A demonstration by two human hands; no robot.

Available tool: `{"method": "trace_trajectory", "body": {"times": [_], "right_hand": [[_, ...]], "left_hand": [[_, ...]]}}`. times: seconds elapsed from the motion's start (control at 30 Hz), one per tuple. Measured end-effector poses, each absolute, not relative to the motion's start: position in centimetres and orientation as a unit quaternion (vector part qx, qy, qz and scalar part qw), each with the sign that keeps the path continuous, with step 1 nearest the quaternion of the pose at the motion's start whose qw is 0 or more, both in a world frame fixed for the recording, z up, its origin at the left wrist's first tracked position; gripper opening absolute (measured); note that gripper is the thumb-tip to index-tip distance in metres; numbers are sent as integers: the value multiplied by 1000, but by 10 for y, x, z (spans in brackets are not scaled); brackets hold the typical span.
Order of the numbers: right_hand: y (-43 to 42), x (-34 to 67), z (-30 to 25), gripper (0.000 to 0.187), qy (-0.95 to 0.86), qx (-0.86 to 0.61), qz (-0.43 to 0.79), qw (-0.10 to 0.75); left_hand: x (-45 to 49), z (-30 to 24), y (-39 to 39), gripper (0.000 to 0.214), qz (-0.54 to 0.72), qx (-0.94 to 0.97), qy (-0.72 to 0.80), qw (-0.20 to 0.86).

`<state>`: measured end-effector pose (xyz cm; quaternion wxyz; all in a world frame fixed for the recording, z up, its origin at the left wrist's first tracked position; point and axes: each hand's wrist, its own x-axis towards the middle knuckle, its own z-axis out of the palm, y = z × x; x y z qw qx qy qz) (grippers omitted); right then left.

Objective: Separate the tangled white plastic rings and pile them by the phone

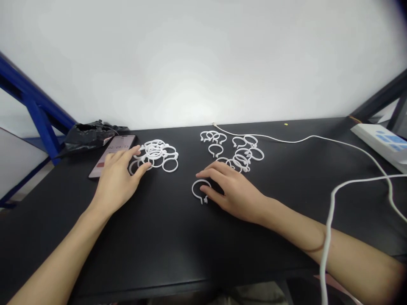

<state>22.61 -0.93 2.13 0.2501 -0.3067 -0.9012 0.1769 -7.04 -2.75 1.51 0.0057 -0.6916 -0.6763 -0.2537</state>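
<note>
Head view: black table (159,245). Closed-looking white rings (155,153), heaped toward back-left corner: apparently finished; left hand (117,173) spread there, no grip visible. Open rings (243,158) near back edge: apparently remaining. Single split ring (192,189), mid-table: at right hand's (237,192) parted fingertips, hold unclear.

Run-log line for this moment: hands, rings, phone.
left hand: spread at left ring pile | right hand: at lone ring, grip unclear | right ring group: beyond right hand | phone: partly behind left hand
</note>
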Motion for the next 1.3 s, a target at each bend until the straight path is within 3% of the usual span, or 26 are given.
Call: {"method": "trace_trajectory", "body": {"times": [0.3,0.5,0.57,0.77,1.0,1.13,1.3], "right_hand": [[-13,227,24,40,-925,-290,139,201],[-11,225,23,15,-930,-293,125,182],[-9,224,22,14,-927,-289,139,194],[-7,224,21,21,-924,-267,160,224],[-9,223,20,21,-912,-244,187,270],[-10,222,21,21,-906,-239,199,286],[-9,222,21,18,-908,-219,200,296]], "left_hand": [[-67,20,-29,42,-278,-671,-688,-1],[-40,21,-37,31,-313,-720,-616,72],[-25,19,-42,30,-308,-769,-554,77],[0,11,-49,46,-241,-868,-434,3],[-2,12,-50,37,-274,-858,-433,-29],[0,16,-52,22,-288,-853,-428,-81],[2,16,-52,26,-294,-834,-445,-141]]}}
